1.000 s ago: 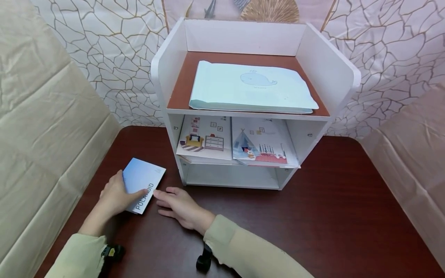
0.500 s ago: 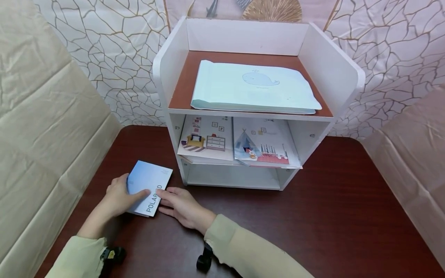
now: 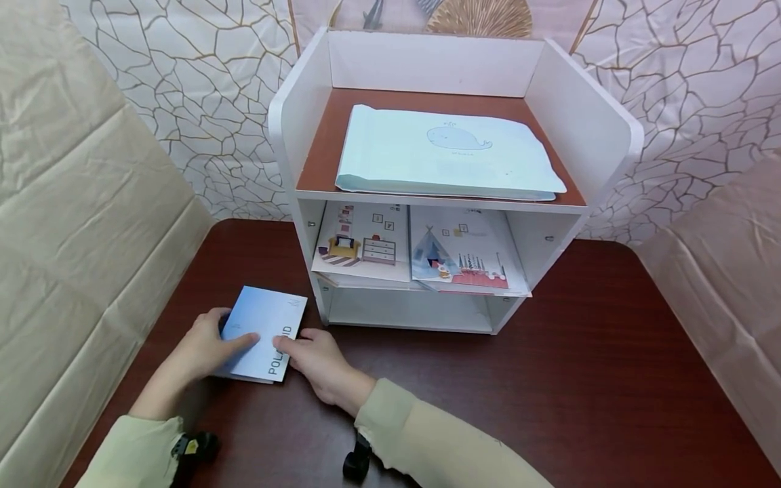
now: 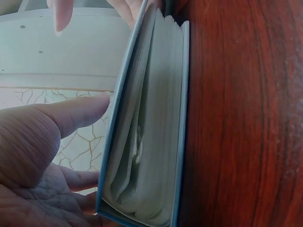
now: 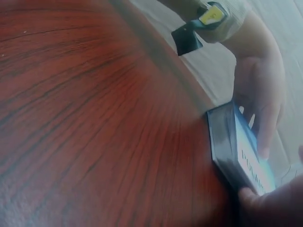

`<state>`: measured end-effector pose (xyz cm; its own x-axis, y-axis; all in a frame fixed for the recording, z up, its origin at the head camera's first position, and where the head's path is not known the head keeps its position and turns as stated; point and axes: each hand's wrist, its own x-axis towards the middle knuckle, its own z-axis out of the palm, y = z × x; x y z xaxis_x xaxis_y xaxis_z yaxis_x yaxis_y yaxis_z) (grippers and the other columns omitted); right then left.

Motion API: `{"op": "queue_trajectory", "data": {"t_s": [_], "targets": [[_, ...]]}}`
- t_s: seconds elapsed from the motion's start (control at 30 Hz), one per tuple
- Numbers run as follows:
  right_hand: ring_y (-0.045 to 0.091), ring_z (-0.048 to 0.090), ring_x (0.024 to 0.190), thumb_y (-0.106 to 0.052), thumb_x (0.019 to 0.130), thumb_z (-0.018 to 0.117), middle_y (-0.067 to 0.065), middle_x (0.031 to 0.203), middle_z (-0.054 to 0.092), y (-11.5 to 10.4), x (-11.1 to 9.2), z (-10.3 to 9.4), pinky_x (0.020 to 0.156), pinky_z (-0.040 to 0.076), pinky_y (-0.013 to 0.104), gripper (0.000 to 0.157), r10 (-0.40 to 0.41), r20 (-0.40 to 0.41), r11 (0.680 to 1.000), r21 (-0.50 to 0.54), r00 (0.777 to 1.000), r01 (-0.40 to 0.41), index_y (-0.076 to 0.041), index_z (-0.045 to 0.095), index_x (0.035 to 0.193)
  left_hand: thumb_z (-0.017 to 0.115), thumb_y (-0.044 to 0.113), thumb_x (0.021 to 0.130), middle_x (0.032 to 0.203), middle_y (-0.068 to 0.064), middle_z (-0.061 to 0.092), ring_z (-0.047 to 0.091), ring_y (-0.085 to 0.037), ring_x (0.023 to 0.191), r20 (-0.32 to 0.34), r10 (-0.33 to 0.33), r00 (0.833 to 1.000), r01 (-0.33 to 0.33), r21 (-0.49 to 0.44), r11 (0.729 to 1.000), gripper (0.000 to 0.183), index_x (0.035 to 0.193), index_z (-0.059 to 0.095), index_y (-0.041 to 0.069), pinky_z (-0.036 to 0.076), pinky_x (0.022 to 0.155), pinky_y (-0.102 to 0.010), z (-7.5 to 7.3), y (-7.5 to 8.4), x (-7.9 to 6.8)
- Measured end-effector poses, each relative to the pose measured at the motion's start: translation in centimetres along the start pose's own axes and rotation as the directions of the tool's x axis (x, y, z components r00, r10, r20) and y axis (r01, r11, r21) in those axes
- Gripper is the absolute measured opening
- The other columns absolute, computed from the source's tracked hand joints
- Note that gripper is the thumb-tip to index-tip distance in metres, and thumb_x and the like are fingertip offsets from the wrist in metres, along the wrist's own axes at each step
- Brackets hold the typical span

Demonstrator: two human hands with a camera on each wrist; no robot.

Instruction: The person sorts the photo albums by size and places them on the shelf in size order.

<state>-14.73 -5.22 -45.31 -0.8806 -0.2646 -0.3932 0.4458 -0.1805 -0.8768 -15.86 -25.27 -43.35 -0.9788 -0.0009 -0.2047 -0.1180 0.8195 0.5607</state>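
A thick photo album with a pale blue cover lettered POLAROID lies on the table to the left of a white shelf. My left hand grips its left side, thumb on the cover. At the right edge, my right hand pinches it, thumb across the lettering and fingers along the side, partly hidden. In the left wrist view the album shows its many page edges, slightly fanned, between two stiff covers. The right wrist view has the album between both hands.
The white shelf stands at the back of the dark red table. A pale blue whale-printed packet lies on its top. Illustrated booklets stick out slightly from the middle level. Fabric hangs along the sides and back.
The album has slid right and turned so its edges lie straighter to me. My right thumb has moved from beside the album onto its cover.
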Motion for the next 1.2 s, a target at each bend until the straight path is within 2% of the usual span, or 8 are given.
{"op": "queue_trajectory", "data": {"t_s": [0.07,0.17,0.4,0.7,0.8,1.03,1.2], "targets": [[0.025,0.060,0.109,-0.020,0.086,0.073,0.023,0.124,0.056,0.0,-0.2,0.2,0.096,0.047,0.038,0.078,-0.013,-0.037,0.999,-0.042,0.999,0.012,0.014,0.030,0.141,0.070,0.049,0.085,0.132,-0.043,0.034,0.040,-0.053,0.120,0.005,0.001,1.000,-0.001,0.000,1.000,0.096,0.137,0.028,-0.020,0.038,0.095,-0.063,0.0,-0.1,0.0],[0.024,0.062,0.105,-0.019,0.086,0.073,0.021,0.118,0.059,0.1,-0.3,0.3,0.094,0.048,0.037,0.078,-0.022,-0.047,0.998,-0.062,0.999,0.019,0.015,0.030,0.141,0.070,0.051,0.084,0.132,-0.043,0.035,0.040,-0.053,0.120,0.004,0.007,1.000,-0.007,0.006,1.000,0.098,0.137,0.028,-0.020,0.038,0.095,-0.063,0.0,-0.3,-0.1],[0.018,0.064,0.087,-0.016,0.088,0.070,0.010,0.102,0.061,0.2,0.1,-0.1,0.085,0.051,0.030,0.056,0.014,0.028,0.998,-0.066,1.000,-0.012,0.014,0.045,0.129,0.070,0.053,0.083,0.131,-0.043,0.036,0.041,-0.053,0.119,0.022,0.009,1.000,-0.009,0.007,1.000,0.101,0.137,0.028,-0.021,0.039,0.094,-0.063,-0.3,-0.6,-0.4],[0.015,0.065,0.088,-0.012,0.091,0.067,0.006,0.097,0.067,0.3,0.1,-0.5,0.081,0.053,0.029,0.032,-0.003,0.106,0.992,-0.126,0.994,0.016,0.006,0.060,0.116,0.067,0.062,0.081,0.135,-0.037,0.040,0.047,-0.044,0.118,0.102,-0.004,0.995,0.013,-0.086,0.996,0.105,0.141,0.028,-0.016,0.044,0.091,-0.057,-0.5,-0.9,-0.8],[0.015,0.065,0.090,-0.012,0.091,0.067,0.005,0.098,0.068,0.4,0.0,-0.7,0.082,0.054,0.031,0.032,-0.009,0.136,0.989,-0.143,0.991,0.029,0.003,0.061,0.118,0.067,0.062,0.081,0.136,-0.037,0.040,0.047,-0.043,0.116,0.112,-0.009,0.994,0.020,-0.098,0.995,0.105,0.141,0.028,-0.015,0.045,0.089,-0.056,-0.5,-0.9,-1.1],[0.023,0.067,0.094,-0.007,0.093,0.063,0.010,0.101,0.068,0.2,-0.2,-1.3,0.079,0.056,0.036,0.028,0.012,0.225,0.998,-0.057,0.974,0.001,0.002,0.059,0.119,0.058,0.065,0.086,0.133,-0.037,0.042,0.054,-0.038,0.106,0.128,-0.035,0.991,0.051,-0.119,0.992,0.103,0.142,0.027,-0.015,0.051,0.080,-0.047,-0.3,-1.3,-1.3],[0.021,0.067,0.094,-0.004,0.093,0.062,0.008,0.103,0.069,-0.5,-0.8,-2.6,0.077,0.056,0.035,0.027,0.009,0.290,0.991,-0.129,0.957,0.030,0.000,0.060,0.120,0.058,0.064,0.087,0.127,-0.032,0.046,0.055,-0.035,0.105,0.161,-0.053,0.986,0.090,-0.229,0.969,0.099,0.141,0.027,-0.013,0.053,0.078,-0.042,-0.1,-1.7,-1.6]]}}
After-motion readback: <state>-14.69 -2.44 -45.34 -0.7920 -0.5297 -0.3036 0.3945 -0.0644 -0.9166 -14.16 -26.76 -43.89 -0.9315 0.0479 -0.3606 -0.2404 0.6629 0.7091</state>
